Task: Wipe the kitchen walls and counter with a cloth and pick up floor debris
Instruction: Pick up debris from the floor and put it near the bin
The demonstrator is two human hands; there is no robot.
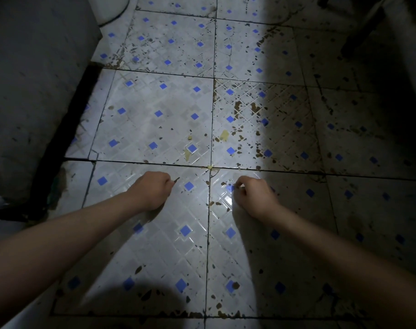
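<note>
Both my hands reach down to a white tiled floor (154,129) with small blue squares. My left hand (150,189) is curled shut, and a thin dark sliver of debris (177,179) sticks out from its fingertips. My right hand (252,194) is also curled, its fingertips pinching at a small speck on the floor beside a blue square (229,188). Yellowish scraps (224,134) and another pale bit (210,166) lie ahead of the hands. Brown flecks and stains (254,108) cover the tiles. No cloth is in view.
A grey cabinet or wall base (36,91) runs along the left, with a dark gap under it. A white rounded object (112,8) stands at the top left. Dark furniture legs (361,32) stand in shadow at the top right.
</note>
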